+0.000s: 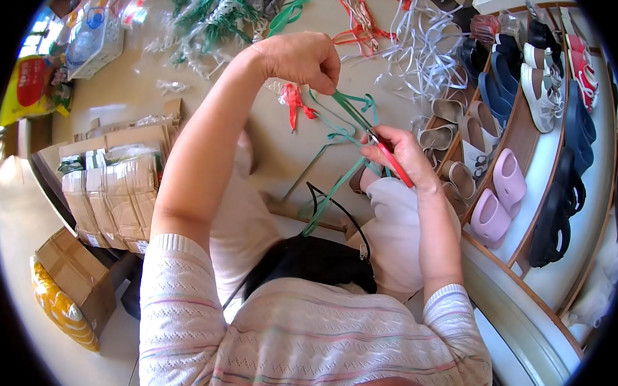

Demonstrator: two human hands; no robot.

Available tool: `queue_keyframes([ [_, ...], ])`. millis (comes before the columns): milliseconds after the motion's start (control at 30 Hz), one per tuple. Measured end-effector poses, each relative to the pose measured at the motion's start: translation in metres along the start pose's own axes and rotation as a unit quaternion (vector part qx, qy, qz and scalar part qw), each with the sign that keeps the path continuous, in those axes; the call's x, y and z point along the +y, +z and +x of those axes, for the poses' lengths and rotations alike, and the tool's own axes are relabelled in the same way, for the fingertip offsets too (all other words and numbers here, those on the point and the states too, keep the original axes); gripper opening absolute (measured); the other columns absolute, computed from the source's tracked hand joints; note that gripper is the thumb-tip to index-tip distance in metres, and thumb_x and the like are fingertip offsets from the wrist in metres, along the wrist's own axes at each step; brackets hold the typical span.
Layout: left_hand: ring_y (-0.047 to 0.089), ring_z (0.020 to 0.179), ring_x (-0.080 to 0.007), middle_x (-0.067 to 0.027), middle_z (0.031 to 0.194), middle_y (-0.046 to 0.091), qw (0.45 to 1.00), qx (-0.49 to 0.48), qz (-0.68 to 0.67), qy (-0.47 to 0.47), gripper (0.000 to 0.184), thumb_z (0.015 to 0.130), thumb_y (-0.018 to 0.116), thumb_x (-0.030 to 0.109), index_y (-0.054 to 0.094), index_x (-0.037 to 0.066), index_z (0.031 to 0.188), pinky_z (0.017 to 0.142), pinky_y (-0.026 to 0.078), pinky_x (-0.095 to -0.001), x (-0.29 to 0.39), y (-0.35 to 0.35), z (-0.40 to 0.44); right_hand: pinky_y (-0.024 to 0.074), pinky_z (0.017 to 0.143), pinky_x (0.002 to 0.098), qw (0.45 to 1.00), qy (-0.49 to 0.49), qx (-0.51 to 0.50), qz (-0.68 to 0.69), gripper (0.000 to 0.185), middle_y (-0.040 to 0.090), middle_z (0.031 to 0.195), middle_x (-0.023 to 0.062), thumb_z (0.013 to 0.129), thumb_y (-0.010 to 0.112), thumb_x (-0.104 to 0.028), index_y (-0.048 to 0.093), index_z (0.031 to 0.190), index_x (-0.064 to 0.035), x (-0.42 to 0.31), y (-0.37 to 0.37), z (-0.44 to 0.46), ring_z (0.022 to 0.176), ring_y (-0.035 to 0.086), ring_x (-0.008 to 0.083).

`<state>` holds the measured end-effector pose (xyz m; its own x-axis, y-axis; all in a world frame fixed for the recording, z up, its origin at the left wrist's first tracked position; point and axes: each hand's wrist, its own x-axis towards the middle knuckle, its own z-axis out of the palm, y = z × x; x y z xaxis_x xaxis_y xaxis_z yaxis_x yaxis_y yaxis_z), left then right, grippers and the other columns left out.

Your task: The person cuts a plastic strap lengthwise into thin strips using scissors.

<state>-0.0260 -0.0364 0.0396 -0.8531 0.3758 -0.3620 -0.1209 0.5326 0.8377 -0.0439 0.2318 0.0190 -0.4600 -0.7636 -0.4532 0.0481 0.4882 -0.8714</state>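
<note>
My left hand (303, 60) is closed on one end of a bunch of green ribbons (351, 108), raised above the floor. Around the handles of red scissors (396, 162), the fingers of my right hand (403, 153) are wrapped. The scissors' blades point up and left, lying along the ribbons; whether they are parted is too small to tell. Loose green ribbon ends hang down toward a black bag (313, 261) on my lap. A red ribbon bow (295, 105) lies on the floor, left of the ribbons.
White ribbons (430, 51), red ribbons (361, 21) and green tinsel (216, 13) lie on the floor ahead. A shoe rack (518, 139) stands at the right. Taped cardboard (111, 193), a cardboard box (75, 273) and a white basket (96, 43) are at the left.
</note>
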Motion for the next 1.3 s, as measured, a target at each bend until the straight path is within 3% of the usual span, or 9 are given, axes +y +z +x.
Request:
queue_keyframes([
  [200, 0.053, 0.054, -0.0106, -0.003, 0.062, 0.06, 0.997, 0.028, 0.032, -0.062, 0.017, 0.068, 0.066, 0.013, 0.065, -0.001, 0.076, 0.05, 0.043, -0.0239, -0.005, -0.012, -0.009, 0.0428, 0.066, 0.0208, 1.0, 0.019, -0.009, -0.004, 0.023, 0.057, 0.073, -0.0016, 0.076, 0.07, -0.016, 0.06, 0.088, 0.001, -0.003, -0.005, -0.003, 0.07, 0.048, 0.004],
  [467, 0.054, 0.054, -0.0098, -0.0047, 0.061, 0.06, 0.999, 0.019, -0.014, 0.029, 0.018, 0.066, 0.067, 0.013, 0.065, -0.002, 0.075, 0.05, 0.043, -0.0235, -0.003, 0.002, 0.003, 0.0434, 0.068, 0.0206, 0.999, 0.037, -0.005, 0.027, 0.026, 0.057, 0.075, -0.0013, 0.075, 0.071, -0.016, 0.06, 0.089, 0.0023, -0.001, -0.002, 0.0, 0.072, 0.05, 0.0043],
  [567, 0.053, 0.054, -0.0088, -0.0039, 0.061, 0.06, 0.999, 0.042, 0.023, -0.026, 0.016, 0.068, 0.066, 0.012, 0.065, -0.002, 0.075, 0.051, 0.043, -0.0232, 0.002, -0.007, -0.007, 0.0437, 0.069, 0.0204, 0.998, 0.031, -0.007, 0.047, 0.027, 0.058, 0.075, -0.0016, 0.075, 0.071, -0.016, 0.06, 0.09, 0.0025, 0.001, -0.004, -0.002, 0.072, 0.051, 0.0043],
  [733, 0.053, 0.055, -0.0085, -0.0027, 0.059, 0.059, 0.999, 0.036, 0.002, -0.022, 0.015, 0.068, 0.066, 0.012, 0.065, -0.002, 0.076, 0.051, 0.043, -0.0233, -0.004, -0.004, -0.004, 0.0437, 0.069, 0.02, 1.0, 0.01, -0.001, 0.009, 0.025, 0.059, 0.076, -0.0014, 0.075, 0.071, -0.015, 0.06, 0.089, 0.0025, -0.001, -0.004, 0.0, 0.072, 0.051, 0.0042],
  [833, 0.053, 0.055, -0.0089, -0.003, 0.059, 0.059, 1.0, 0.009, -0.004, 0.022, 0.015, 0.068, 0.066, 0.012, 0.064, -0.002, 0.075, 0.05, 0.042, -0.0241, -0.002, 0.004, 0.003, 0.0359, 0.059, 0.0174, 1.0, 0.009, -0.012, 0.01, 0.022, 0.05, 0.07, -0.0064, 0.078, 0.069, -0.018, 0.06, 0.09, -0.002, 0.001, 0.0, 0.001, 0.065, 0.041, 0.0016],
  [933, 0.054, 0.056, -0.0096, -0.0039, 0.061, 0.06, 0.999, 0.007, -0.045, 0.007, 0.016, 0.068, 0.066, 0.012, 0.064, -0.002, 0.076, 0.051, 0.043, -0.0244, 0.0, 0.003, 0.002, 0.0357, 0.058, 0.0174, 1.0, -0.007, 0.002, 0.002, 0.022, 0.05, 0.071, -0.0065, 0.077, 0.069, -0.018, 0.059, 0.089, -0.0018, 0.004, -0.002, 0.0, 0.064, 0.041, 0.0015],
  [1033, 0.056, 0.057, -0.0104, -0.0041, 0.063, 0.061, 1.0, 0.026, -0.01, 0.001, 0.017, 0.068, 0.066, 0.013, 0.065, -0.002, 0.077, 0.052, 0.044, -0.0248, -0.003, 0.002, 0.0, 0.0441, 0.068, 0.0207, 1.0, 0.014, 0.005, -0.004, 0.024, 0.058, 0.073, -0.0008, 0.075, 0.071, -0.015, 0.06, 0.087, 0.0016, -0.001, -0.006, -0.003, 0.071, 0.052, 0.0048],
  [1133, 0.056, 0.058, -0.0111, -0.0048, 0.063, 0.062, 0.999, 0.035, 0.019, -0.026, 0.018, 0.068, 0.066, 0.013, 0.065, -0.002, 0.077, 0.053, 0.044, -0.0249, -0.004, -0.002, -0.002, 0.044, 0.067, 0.0206, 1.0, 0.007, 0.012, -0.013, 0.024, 0.057, 0.07, -0.0013, 0.075, 0.071, -0.015, 0.06, 0.086, 0.0019, 0.001, -0.005, -0.002, 0.069, 0.051, 0.0048],
  [1300, 0.059, 0.065, -0.0164, -0.0086, 0.07, 0.064, 0.999, -0.006, 0.031, -0.014, 0.021, 0.065, 0.067, 0.016, 0.067, 0.001, 0.08, 0.061, 0.047, -0.0282, 0.006, 0.008, 0.006, 0.0374, 0.058, 0.0183, 0.998, -0.005, -0.001, -0.06, 0.019, 0.05, 0.071, -0.0062, 0.078, 0.068, -0.014, 0.059, 0.088, -0.0012, 0.001, -0.001, 0.004, 0.064, 0.042, 0.0017],
])
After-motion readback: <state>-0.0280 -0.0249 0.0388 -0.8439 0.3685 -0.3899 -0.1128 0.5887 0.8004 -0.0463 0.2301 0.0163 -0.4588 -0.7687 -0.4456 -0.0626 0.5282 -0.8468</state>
